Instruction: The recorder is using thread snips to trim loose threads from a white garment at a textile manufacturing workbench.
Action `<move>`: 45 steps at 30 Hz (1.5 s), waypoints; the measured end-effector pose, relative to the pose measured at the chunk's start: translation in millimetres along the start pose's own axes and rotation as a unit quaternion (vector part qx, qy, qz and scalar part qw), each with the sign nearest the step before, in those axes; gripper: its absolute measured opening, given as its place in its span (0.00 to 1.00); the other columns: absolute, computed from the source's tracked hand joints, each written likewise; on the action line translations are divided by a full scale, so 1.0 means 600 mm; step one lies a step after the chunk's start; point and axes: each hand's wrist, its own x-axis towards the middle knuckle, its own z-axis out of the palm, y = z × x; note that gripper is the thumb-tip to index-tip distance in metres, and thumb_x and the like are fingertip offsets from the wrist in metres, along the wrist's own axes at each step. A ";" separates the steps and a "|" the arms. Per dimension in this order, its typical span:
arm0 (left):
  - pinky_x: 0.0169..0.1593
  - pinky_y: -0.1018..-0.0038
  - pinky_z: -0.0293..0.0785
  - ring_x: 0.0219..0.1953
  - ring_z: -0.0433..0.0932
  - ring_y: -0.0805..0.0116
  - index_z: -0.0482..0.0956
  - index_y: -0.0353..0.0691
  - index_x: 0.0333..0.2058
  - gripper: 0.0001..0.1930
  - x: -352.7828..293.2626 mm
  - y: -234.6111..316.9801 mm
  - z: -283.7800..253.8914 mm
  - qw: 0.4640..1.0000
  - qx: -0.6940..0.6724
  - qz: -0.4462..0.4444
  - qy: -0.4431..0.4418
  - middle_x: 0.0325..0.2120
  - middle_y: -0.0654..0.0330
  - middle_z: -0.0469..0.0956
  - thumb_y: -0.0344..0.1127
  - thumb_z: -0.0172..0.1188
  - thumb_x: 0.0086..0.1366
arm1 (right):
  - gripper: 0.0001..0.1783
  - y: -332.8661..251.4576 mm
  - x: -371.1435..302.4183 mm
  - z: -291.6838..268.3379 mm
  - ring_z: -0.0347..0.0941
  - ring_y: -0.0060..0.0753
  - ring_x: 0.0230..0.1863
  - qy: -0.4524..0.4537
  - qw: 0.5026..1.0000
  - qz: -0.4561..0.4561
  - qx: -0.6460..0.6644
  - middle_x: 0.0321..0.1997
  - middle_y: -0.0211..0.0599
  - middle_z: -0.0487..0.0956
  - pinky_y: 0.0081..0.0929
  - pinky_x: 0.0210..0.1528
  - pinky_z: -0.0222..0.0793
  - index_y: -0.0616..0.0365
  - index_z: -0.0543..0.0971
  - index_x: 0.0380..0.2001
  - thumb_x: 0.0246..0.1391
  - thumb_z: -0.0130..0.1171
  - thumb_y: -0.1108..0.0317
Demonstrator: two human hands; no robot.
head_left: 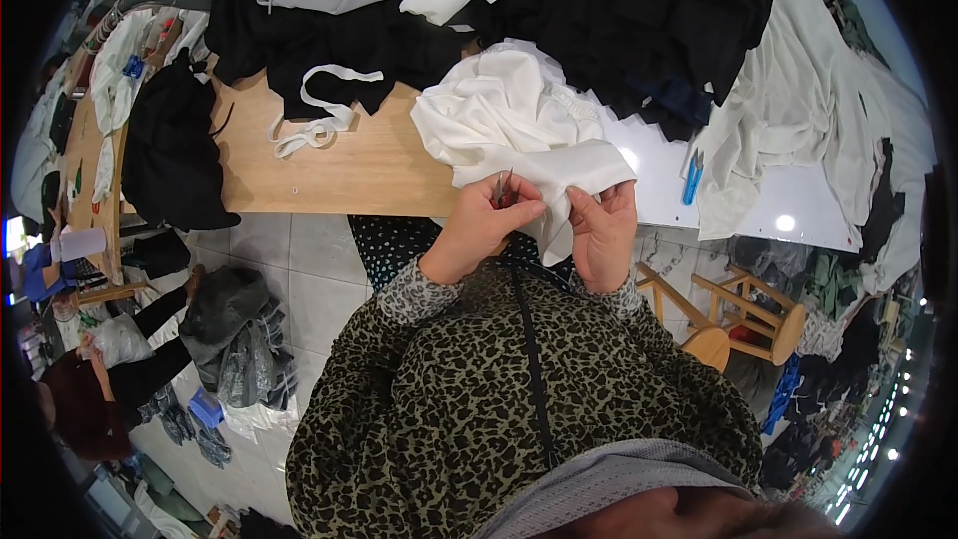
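A white garment (pixel 504 105) lies bunched at the table's front edge, its near hem hanging over the edge between my hands. My left hand (pixel 479 225) is closed, with small red-handled thread snips (pixel 503 192) in its curled fingers, blades pointing up. Its thumb and forefinger meet at the white cloth. Opposite it, my right hand (pixel 604 237) pinches the hem between thumb and fingers. How much cloth is tucked inside either palm is hidden.
Blue snips (pixel 693 178) rest on the white tabletop, right of my hands. A white strap (pixel 317 125) lies on the wooden table (pixel 329 180). Black garments (pixel 639 20) are heaped behind. Wooden stools (pixel 753 314) stand below right. At far left another person (pixel 85 394) handles a clear bag.
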 end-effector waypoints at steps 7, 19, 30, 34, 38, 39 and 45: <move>0.29 0.86 0.65 0.26 0.67 0.84 0.74 0.33 0.33 0.07 -0.003 -0.018 0.006 0.968 0.153 0.187 0.061 0.26 0.68 0.72 0.28 0.60 0.57 | 0.31 0.000 -0.001 0.001 0.68 0.33 0.49 0.001 1.000 0.010 0.004 0.52 0.39 0.66 0.27 0.48 0.70 0.60 0.57 0.54 0.45 0.54 0.85; 0.34 0.87 0.65 0.28 0.68 0.83 0.74 0.34 0.32 0.07 0.016 -0.024 0.012 0.995 -0.013 0.079 0.055 0.27 0.68 0.73 0.31 0.58 0.59 | 0.36 0.003 -0.006 0.003 0.64 0.34 0.54 -0.019 1.000 0.015 0.000 0.55 0.39 0.64 0.29 0.54 0.65 0.58 0.55 0.57 0.44 0.52 0.87; 0.33 0.86 0.65 0.28 0.68 0.83 0.74 0.34 0.32 0.06 0.014 -0.009 0.010 0.997 -0.023 0.041 0.059 0.26 0.68 0.72 0.29 0.58 0.58 | 0.46 0.004 -0.004 0.008 0.60 0.36 0.57 -0.048 0.998 -0.007 -0.031 0.58 0.41 0.58 0.30 0.56 0.62 0.54 0.47 0.60 0.39 0.54 0.89; 0.33 0.86 0.65 0.29 0.68 0.82 0.73 0.33 0.33 0.07 0.016 -0.013 0.005 0.997 -0.001 0.064 0.049 0.27 0.68 0.72 0.28 0.59 0.57 | 0.48 0.005 -0.005 0.010 0.59 0.37 0.57 -0.052 0.996 -0.031 -0.072 0.58 0.42 0.57 0.31 0.57 0.60 0.54 0.46 0.61 0.37 0.54 0.89; 0.32 0.85 0.64 0.28 0.66 0.83 0.72 0.35 0.32 0.09 0.010 -0.017 0.006 0.996 -0.021 0.069 0.056 0.26 0.68 0.70 0.30 0.62 0.54 | 0.48 0.005 -0.005 0.011 0.59 0.36 0.57 -0.052 0.996 -0.029 -0.061 0.58 0.42 0.57 0.31 0.58 0.59 0.54 0.45 0.61 0.37 0.54 0.89; 0.32 0.85 0.64 0.28 0.66 0.83 0.72 0.35 0.32 0.09 0.006 -0.020 0.006 0.996 -0.021 0.069 0.055 0.26 0.68 0.70 0.30 0.62 0.54 | 0.48 0.006 -0.004 0.010 0.59 0.36 0.57 -0.051 0.996 -0.029 -0.061 0.58 0.42 0.57 0.31 0.58 0.59 0.54 0.45 0.61 0.37 0.54 0.89; 0.24 0.81 0.62 0.20 0.62 0.77 0.69 0.34 0.33 0.15 0.005 -0.081 0.004 0.908 0.279 0.298 0.094 0.20 0.65 0.66 0.30 0.65 0.50 | 0.46 0.008 -0.001 0.011 0.59 0.36 0.57 -0.056 0.997 -0.025 -0.049 0.58 0.42 0.57 0.30 0.57 0.59 0.55 0.47 0.61 0.39 0.54 0.88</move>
